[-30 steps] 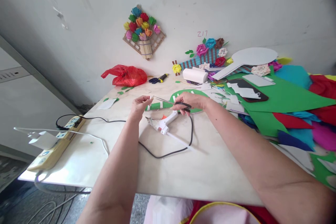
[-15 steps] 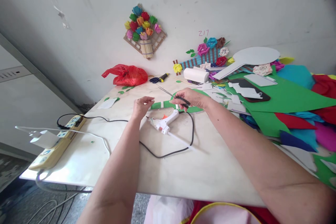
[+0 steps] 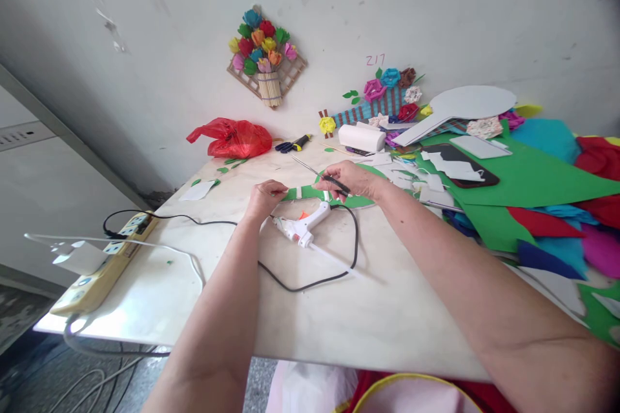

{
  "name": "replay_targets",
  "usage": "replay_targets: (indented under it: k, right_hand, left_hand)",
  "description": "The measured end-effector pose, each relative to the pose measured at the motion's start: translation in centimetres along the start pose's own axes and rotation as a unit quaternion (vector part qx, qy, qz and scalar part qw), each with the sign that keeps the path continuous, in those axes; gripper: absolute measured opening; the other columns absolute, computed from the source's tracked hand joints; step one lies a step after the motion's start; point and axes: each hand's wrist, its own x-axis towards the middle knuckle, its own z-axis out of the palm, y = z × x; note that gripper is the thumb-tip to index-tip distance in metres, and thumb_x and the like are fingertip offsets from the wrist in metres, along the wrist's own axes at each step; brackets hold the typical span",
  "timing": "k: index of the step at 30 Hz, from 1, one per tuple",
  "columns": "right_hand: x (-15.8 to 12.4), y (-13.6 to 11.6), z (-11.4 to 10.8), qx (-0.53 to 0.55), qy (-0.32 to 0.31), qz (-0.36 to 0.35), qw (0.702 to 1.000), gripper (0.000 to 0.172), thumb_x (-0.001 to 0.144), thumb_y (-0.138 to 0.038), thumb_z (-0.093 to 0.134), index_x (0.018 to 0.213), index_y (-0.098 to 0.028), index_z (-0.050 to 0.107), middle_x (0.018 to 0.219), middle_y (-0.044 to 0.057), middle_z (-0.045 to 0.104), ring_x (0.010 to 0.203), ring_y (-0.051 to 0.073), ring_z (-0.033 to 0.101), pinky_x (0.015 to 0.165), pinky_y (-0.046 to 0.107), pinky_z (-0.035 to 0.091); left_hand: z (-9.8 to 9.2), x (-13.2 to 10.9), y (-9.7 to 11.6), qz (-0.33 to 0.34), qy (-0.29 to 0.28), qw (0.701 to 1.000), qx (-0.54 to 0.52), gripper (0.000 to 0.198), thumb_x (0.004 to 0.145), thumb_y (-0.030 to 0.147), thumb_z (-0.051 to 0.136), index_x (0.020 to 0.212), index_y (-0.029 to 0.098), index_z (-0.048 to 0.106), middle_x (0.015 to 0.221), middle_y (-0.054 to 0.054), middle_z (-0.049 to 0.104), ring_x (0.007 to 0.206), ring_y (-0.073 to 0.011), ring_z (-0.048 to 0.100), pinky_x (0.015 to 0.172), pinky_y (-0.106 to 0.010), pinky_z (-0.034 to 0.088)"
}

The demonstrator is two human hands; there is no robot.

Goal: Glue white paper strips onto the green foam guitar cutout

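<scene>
My right hand (image 3: 343,179) is closed round the black handles of a pair of scissors (image 3: 310,168), whose long thin blades point up and to the left. My left hand (image 3: 268,199) has its fingers pressed together at the left end of a green fan-shaped cutout (image 3: 310,192); what they pinch, if anything, is hidden. Short white strips (image 3: 299,192) cross the narrow part of the cutout. Just in front of it a white glue gun (image 3: 303,227) lies on its side, a clear glue stick jutting from its back.
A black cord loops from the gun toward a power strip (image 3: 104,264) at the left table edge. Behind lie a red plastic bag (image 3: 237,139) and dark pliers (image 3: 293,144). White scraps (image 3: 433,197), green sheets (image 3: 537,174) and coloured paper crowd the right side.
My left hand has shifted slightly right and down, its fingertips now over the green cutout's left end. The right hand with the scissors has barely moved.
</scene>
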Motion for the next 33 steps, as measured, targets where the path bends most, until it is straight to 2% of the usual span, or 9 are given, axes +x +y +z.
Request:
replay_targets:
  k: [4,7,10,14,17,21,25,29,33]
  right_hand:
    - [0.2,0.2,0.0,-0.005,0.000,-0.005,1.000,0.044,0.057,-0.052,0.073,0.070,-0.012,0.060,0.045,-0.003,0.053,0.034,0.005,0.043,0.033,0.017,0.037]
    - [0.2,0.2,0.0,-0.003,0.000,-0.012,1.000,0.044,0.057,-0.053,0.072,0.070,-0.012,0.061,0.045,-0.003,0.053,0.034,0.005,0.043,0.033,0.017,0.037]
    - [0.1,0.1,0.0,-0.005,0.002,-0.011,1.000,0.044,0.058,-0.052,0.072,0.070,-0.012,0.060,0.045,-0.003,0.053,0.034,0.005,0.043,0.033,0.017,0.035]
    - [0.1,0.1,0.0,-0.007,0.002,-0.008,1.000,0.043,0.058,-0.051,0.072,0.070,-0.012,0.059,0.045,-0.003,0.053,0.034,0.005,0.043,0.032,0.017,0.033]
    - [0.1,0.1,0.1,-0.010,0.003,-0.010,1.000,0.043,0.059,-0.051,0.072,0.072,-0.012,0.060,0.046,-0.003,0.053,0.035,0.006,0.043,0.033,0.017,0.034]
    - [0.1,0.2,0.1,-0.013,0.005,-0.008,1.000,0.043,0.059,-0.051,0.072,0.073,-0.012,0.061,0.046,-0.004,0.052,0.035,0.006,0.043,0.033,0.018,0.034]
    - [0.3,0.4,0.2,-0.006,0.007,-0.013,1.000,0.043,0.058,-0.051,0.072,0.074,-0.012,0.061,0.046,-0.004,0.052,0.037,0.006,0.044,0.034,0.018,0.036]
    - [0.2,0.4,0.1,0.003,0.004,-0.012,1.000,0.043,0.058,-0.050,0.073,0.074,-0.012,0.061,0.046,-0.004,0.052,0.037,0.006,0.043,0.034,0.018,0.036]
    - [0.0,0.1,0.1,0.004,0.008,-0.006,1.000,0.042,0.058,-0.049,0.073,0.074,-0.011,0.060,0.045,-0.004,0.052,0.035,0.006,0.042,0.033,0.017,0.034]
  left_hand:
    - [-0.1,0.0,0.3,0.017,-0.033,0.998,0.041,0.016,0.067,0.018,0.057,0.074,0.016,0.071,0.083,-0.007,0.069,0.074,-0.0159,0.063,0.071,-0.026,0.050]
    - [-0.6,0.0,0.9,0.017,-0.071,0.993,0.092,0.027,0.061,0.012,0.054,0.082,0.017,0.072,0.094,-0.006,0.069,0.086,-0.0182,0.062,0.083,-0.028,0.048]
    - [-1.3,0.0,1.4,0.003,-0.105,0.986,0.130,0.040,0.058,0.010,0.052,0.093,0.016,0.071,0.104,-0.006,0.067,0.099,-0.0208,0.059,0.093,-0.029,0.042]
    - [-2.1,-0.1,1.2,-0.036,-0.118,0.981,0.153,0.047,0.060,0.016,0.054,0.105,0.014,0.067,0.109,-0.007,0.065,0.104,-0.0231,0.055,0.094,-0.030,0.042]
    - [-2.2,-0.1,0.6,-0.046,-0.127,0.977,0.163,0.043,0.062,0.019,0.056,0.103,0.020,0.068,0.107,-0.003,0.066,0.105,-0.0223,0.054,0.094,-0.030,0.041]
    - [-1.8,0.0,0.5,-0.009,-0.126,0.976,0.179,0.031,0.067,0.024,0.055,0.093,0.023,0.072,0.105,0.000,0.068,0.105,-0.0224,0.052,0.096,-0.033,0.039]
    - [-1.5,0.1,1.0,-0.003,-0.135,0.965,0.223,0.032,0.068,0.022,0.053,0.093,0.025,0.072,0.106,0.000,0.067,0.105,-0.0254,0.051,0.098,-0.040,0.035]
    - [-1.6,0.0,1.4,-0.003,-0.152,0.961,0.233,0.038,0.065,0.017,0.051,0.095,0.028,0.072,0.108,0.002,0.066,0.105,-0.0257,0.051,0.099,-0.042,0.032]
    - [-1.7,0.0,1.2,-0.007,-0.141,0.964,0.227,0.033,0.070,0.031,0.056,0.100,0.028,0.069,0.108,0.000,0.066,0.108,-0.0256,0.050,0.100,-0.041,0.030]
